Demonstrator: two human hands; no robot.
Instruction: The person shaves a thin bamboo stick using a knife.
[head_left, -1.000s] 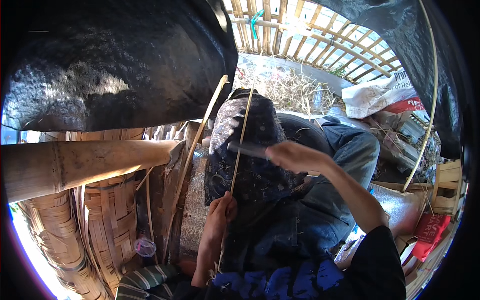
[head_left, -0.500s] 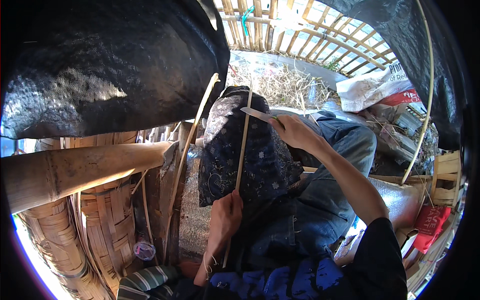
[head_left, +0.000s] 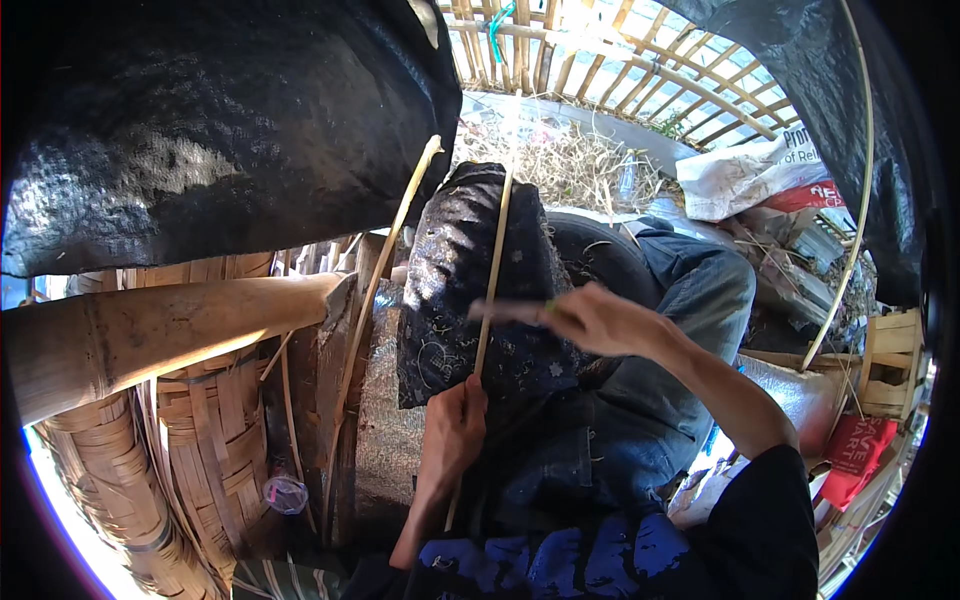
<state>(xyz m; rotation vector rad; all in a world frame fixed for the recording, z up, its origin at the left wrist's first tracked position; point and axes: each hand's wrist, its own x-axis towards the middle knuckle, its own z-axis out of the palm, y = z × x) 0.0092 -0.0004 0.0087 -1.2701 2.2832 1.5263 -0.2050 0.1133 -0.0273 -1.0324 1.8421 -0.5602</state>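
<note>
My left hand [head_left: 455, 428] is closed around the lower part of a thin, pale bamboo strip [head_left: 497, 240], which runs away from me over a dark patterned cloth [head_left: 440, 335] spread across my leg. In my right hand [head_left: 608, 318] is a knife [head_left: 510, 311], gripped by its handle and blurred by motion. Its blade lies across the strip, a little beyond my left hand. The strip's far end is washed out by bright light. Shavings or threads cling to the cloth.
A thick bamboo pole [head_left: 190, 330] juts in from the left above woven bamboo baskets [head_left: 215, 450]. Another long strip [head_left: 385, 250] leans beside the cloth. Black sheeting [head_left: 230, 150] hangs at upper left. Dry shavings [head_left: 570, 165] cover the ground ahead, near a white-and-red sack [head_left: 735, 180].
My right hand has drawn the knife along the strip toward me, from near its far part to closer to my left hand. My left hand keeps its hold in about the same place.
</note>
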